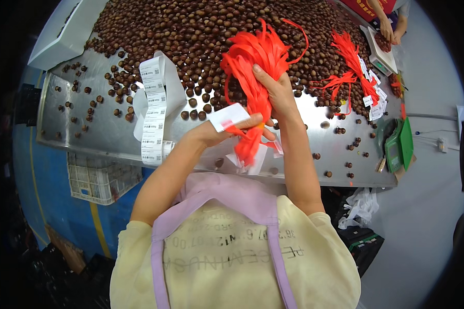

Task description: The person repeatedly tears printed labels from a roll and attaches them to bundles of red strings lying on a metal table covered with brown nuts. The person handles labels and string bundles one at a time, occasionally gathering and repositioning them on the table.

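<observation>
Both my hands are closed round a bundle of red net bags (pixel 258 56), flattened into long ribbon-like strips that fan out upward over the table. My right hand (pixel 278 95) grips the middle of the bundle, its thumb lying across the strips. Lower down, my left hand (pixel 219 133) holds the gathered end, where the red tails look blurred. A white label (pixel 228 117) lies against the left hand's fingers, and more white paper shows below the bundle. To the left, a long strip of printed labels (pixel 153 110) curls on the metal table (pixel 103 134).
A large heap of chestnuts (pixel 165 26) covers the far table, with loose ones nearer. At right lie more red net bags (pixel 351 59) with white tags, and a green scale (pixel 399 146). Another person's hands (pixel 389 31) are at a white scale (pixel 380 51). A white crate (pixel 100 177) stands below left.
</observation>
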{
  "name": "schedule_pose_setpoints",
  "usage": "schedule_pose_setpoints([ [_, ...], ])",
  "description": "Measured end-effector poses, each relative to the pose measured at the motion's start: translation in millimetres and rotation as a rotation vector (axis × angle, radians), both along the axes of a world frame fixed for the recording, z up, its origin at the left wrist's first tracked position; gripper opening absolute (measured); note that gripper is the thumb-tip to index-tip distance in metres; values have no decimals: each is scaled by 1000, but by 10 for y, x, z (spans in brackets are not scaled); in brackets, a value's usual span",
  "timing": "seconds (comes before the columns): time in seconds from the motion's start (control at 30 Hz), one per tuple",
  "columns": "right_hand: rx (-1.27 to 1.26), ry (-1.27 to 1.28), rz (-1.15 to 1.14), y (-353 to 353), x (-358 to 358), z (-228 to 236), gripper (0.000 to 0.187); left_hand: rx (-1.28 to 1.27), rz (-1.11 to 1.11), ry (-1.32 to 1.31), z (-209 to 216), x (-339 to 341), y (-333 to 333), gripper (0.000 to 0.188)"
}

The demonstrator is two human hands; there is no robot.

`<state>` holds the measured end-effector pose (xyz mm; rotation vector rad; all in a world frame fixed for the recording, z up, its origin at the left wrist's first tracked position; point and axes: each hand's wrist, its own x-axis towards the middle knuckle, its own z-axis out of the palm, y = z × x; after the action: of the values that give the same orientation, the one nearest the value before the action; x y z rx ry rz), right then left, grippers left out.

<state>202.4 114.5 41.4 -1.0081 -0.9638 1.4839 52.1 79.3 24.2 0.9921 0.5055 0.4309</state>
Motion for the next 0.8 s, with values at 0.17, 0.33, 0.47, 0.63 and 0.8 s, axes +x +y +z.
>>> schedule_pose_setpoints([
  [0.17,60,-781,18,-90,118,227,39,-28,199,-107,-30,-19,29,29],
  [0.33,243,-424,-176,-420,164,138,32,-27,569,-152,-74,10,160,23],
  [0.47,148,-584,-108,-521,30,143,39,29,710,-38,-52,129,157,21],
  [0.63,332,-867,35,-518,68,95,51,-61,640,-74,120,85,99,20],
  [0.8,104,-776,276,-493,96,42,54,-17,528,-147,-5,28,100,27],
])
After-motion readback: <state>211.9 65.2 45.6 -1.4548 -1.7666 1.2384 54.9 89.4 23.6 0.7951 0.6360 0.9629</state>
